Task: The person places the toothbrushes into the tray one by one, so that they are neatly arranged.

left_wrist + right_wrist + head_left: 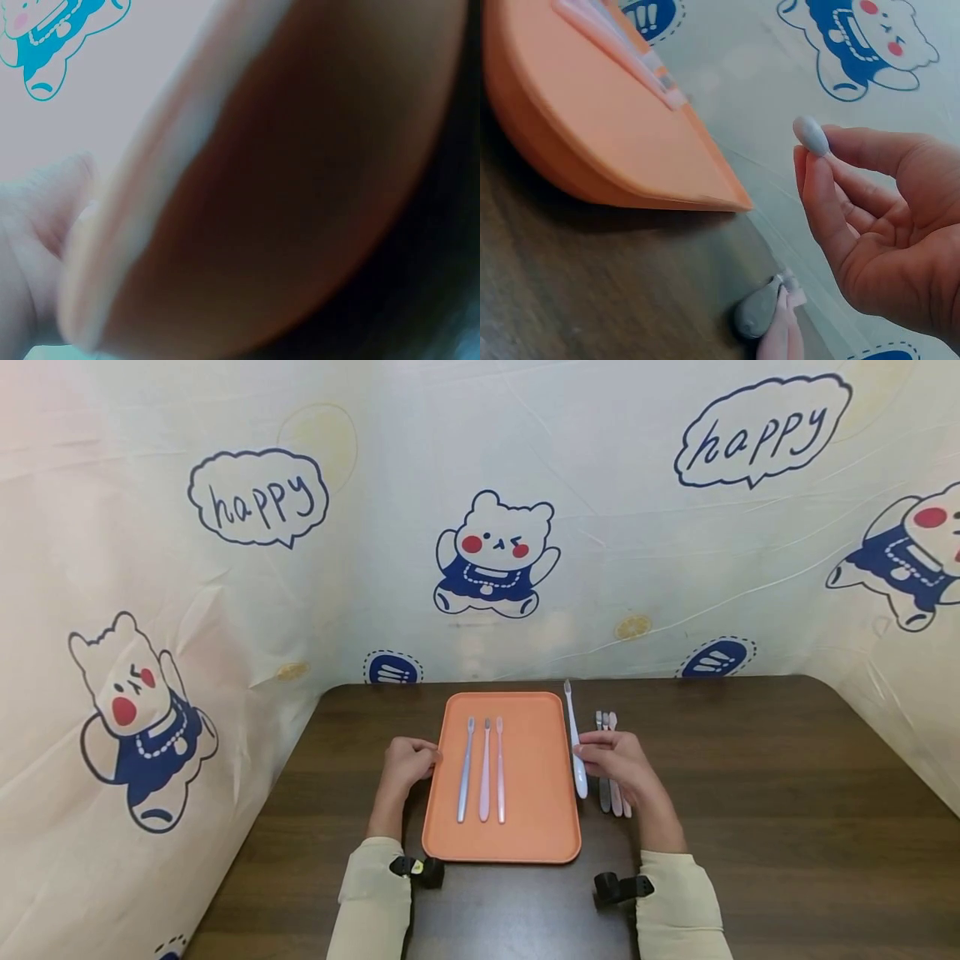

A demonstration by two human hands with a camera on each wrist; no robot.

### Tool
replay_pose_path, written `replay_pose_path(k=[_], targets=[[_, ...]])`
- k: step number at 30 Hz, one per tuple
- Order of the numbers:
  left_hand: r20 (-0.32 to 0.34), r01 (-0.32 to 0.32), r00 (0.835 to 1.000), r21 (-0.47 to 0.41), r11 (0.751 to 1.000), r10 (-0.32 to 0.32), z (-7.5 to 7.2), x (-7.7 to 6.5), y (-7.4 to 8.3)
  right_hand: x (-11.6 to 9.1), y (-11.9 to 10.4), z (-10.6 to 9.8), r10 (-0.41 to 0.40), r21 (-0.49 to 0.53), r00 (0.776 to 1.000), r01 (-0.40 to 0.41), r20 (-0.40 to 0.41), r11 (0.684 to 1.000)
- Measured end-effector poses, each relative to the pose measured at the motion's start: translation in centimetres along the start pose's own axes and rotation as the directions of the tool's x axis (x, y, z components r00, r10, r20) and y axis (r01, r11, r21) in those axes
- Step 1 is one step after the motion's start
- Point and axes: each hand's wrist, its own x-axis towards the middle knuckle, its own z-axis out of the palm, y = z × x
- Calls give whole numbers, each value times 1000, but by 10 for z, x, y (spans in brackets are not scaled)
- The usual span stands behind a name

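Between thumb and fingers, my right hand (618,762) pinches a pale blue-white toothbrush (574,735), held up just right of the tray with its bristle end pointing away. In the right wrist view the handle's rounded end (811,136) sticks out of the pinch. My left hand (408,762) grips the left rim of an orange tray (536,777); the left wrist view shows it blurred at the tray's edge. On the tray lie a blue toothbrush (465,772), a lilac toothbrush (485,777) and a pink toothbrush (500,772), side by side.
Beyond the right hand, a grey toothbrush (604,797) and pink toothbrushes (616,800) lie together on the dark wooden table (750,793), partly hidden by that hand. A printed curtain (600,568) hangs along the table's back edge and sides.
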Motion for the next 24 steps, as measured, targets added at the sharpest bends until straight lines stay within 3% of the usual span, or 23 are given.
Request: replay_pose_path(k=[24], targets=[[-1, -14, 1000, 22, 1000, 14, -1, -1, 1, 11, 8, 21, 16, 62, 1000, -16, -6, 998]])
